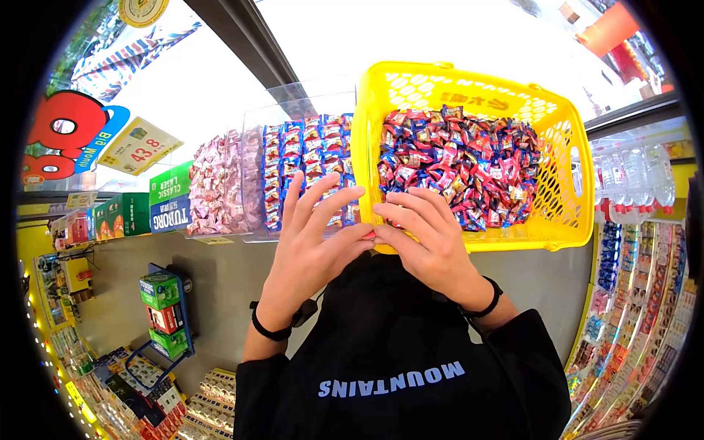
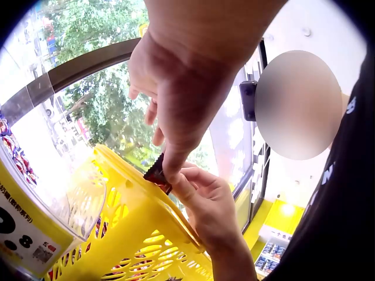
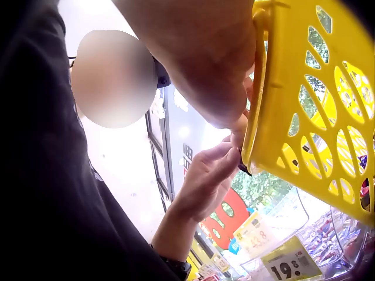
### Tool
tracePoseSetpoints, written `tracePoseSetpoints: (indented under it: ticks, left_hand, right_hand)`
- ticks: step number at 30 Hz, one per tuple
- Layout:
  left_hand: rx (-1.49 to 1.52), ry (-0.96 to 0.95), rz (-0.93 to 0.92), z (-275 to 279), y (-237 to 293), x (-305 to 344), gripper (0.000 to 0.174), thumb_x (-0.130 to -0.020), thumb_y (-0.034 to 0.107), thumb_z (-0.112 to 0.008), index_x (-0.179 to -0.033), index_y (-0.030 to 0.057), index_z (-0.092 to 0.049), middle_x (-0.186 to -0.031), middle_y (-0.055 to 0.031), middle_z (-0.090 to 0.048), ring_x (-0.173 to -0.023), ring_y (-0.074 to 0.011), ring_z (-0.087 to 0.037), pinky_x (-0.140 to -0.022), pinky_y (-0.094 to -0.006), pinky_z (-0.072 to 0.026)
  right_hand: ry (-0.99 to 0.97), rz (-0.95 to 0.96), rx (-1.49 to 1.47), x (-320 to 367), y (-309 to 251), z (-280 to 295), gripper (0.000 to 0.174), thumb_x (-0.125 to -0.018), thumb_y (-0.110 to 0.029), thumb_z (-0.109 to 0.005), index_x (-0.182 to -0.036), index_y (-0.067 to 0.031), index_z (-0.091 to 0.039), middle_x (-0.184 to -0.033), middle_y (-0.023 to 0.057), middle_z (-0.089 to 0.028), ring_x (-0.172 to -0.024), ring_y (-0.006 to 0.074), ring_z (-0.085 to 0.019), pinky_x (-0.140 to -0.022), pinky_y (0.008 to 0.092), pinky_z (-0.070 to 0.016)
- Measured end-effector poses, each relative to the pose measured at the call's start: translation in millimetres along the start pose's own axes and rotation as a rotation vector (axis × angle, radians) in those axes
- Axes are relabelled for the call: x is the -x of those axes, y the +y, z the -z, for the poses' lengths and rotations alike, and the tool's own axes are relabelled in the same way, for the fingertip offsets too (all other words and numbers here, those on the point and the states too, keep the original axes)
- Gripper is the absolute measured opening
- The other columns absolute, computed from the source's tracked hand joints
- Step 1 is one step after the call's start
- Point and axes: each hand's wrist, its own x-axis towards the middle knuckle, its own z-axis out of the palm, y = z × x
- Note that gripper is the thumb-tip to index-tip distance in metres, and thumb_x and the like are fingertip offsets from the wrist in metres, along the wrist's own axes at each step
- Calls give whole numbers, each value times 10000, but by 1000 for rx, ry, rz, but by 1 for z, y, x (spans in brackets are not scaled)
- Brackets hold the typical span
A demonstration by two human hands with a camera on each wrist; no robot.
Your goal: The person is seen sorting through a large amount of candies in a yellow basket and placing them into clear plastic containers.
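Between my two hands, by the basket's near left corner, is a small wrapped candy [image 2: 156, 173] with a dark, crimped wrapper. My left hand [image 1: 312, 242] pinches it between thumb and index finger, its other fingers spread upward. From the other side, my right hand [image 1: 429, 238] holds it with thumb and fingertips, the hand lying over the rim. Most of the candy is hidden by fingertips in the head view. The yellow basket [image 1: 568, 235] contains a heap of red and blue wrapped candies [image 1: 462, 169].
Left of the basket, clear bins hold blue-wrapped candies [image 1: 312, 147] and pink-wrapped candies [image 1: 220, 183]. Beyond them stands a green beer carton [image 1: 170, 192]. A trolley [image 1: 187, 308] with cartons is on the floor at left, and stocked shelves [image 1: 631, 293] line the right side.
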Motion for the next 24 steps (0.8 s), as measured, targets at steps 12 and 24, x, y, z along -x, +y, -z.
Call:
tracePoseSetpoints:
  ticks: [12,24]
  left_hand:
    - [55,-48,-77,2,-18,-9,318,-700,217,-968,-974,198,-810,-1415,-40,-681,-1461,-356,-526,-1271,-642,-332]
    - [-83,-313,208,-15,-118,51,196,-757,340,-926,-859,187,-857,-1480,-60,-630,-1547,-361,-410,-1312,-612,-257]
  right_hand:
    - [-58,-35,12,-3,-2,-1,222,-864,-164,-809,-1036,-35,-755,-1307,101,-693,-1265,308,-657,-1096,513,-521]
    - [-55,-166,22,-11,-7,-4,313,-860,-94,-831,-1150,-29,-732,-1347,171,-665,-1263,359,-652,-1087,503,-525]
